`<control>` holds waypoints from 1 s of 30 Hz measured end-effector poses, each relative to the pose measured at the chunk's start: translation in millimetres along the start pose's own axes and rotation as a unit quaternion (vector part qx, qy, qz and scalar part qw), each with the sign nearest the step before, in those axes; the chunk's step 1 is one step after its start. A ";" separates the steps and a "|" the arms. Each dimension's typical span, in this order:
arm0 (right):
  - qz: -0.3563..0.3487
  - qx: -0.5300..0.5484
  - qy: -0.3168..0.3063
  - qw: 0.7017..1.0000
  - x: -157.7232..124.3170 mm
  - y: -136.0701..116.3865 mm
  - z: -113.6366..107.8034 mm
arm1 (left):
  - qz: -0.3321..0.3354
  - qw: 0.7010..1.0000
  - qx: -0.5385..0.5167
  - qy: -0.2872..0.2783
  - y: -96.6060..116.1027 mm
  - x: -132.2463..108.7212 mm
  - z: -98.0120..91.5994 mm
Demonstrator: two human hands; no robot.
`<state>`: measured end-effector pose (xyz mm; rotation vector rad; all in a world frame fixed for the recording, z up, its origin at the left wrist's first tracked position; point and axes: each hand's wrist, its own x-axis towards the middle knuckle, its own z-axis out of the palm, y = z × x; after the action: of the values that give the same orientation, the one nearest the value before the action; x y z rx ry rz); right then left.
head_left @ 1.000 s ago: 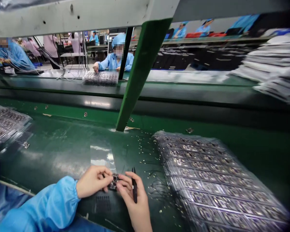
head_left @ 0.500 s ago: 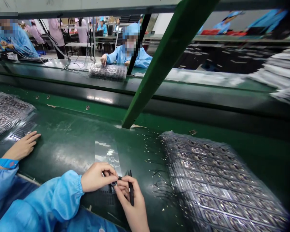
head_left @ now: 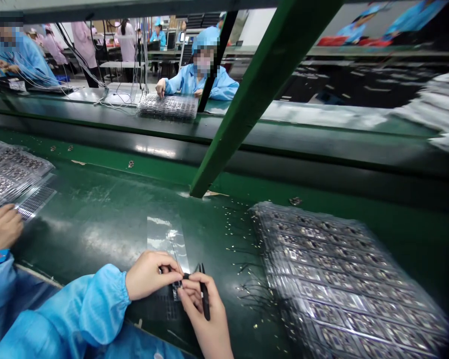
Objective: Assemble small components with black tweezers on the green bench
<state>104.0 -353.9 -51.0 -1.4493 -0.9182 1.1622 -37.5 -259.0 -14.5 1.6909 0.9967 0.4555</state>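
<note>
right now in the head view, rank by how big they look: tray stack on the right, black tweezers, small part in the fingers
1. tray stack
2. black tweezers, in the right hand
3. small part, pinched by both hands, left hand

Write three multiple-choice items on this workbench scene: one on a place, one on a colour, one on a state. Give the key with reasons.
1. Where does the large wrapped tray of small parts lie?
A. right of the hands
B. left of the hands
C. on the person's lap

2. What colour is the slanted frame post?
A. red
B. green
C. white

3. What does the right hand hold?
A. nothing
B. a cup
C. black tweezers

Key: 1 A, it fills the bench to the right; 2 B, the post is green like the benchtop; 3 C, tweezers lie in its fingers while it and the left hand pinch a small component.
</note>
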 end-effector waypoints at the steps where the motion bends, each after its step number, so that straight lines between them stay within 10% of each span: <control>1: -0.004 -0.001 -0.002 1.000 0.1 -0.5 0.3 | 0.005 1.000 0.007 0.001 -0.5 -0.1 0.1; 30: -0.024 0.010 0.021 0.999 -1.1 -4.8 3.1 | 0.079 0.996 0.028 0.034 -0.3 -6.3 4.8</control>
<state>100.8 -353.3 -46.2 -1.4228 -0.9040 1.0991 -37.8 -266.8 -15.4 1.8239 0.9347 0.5970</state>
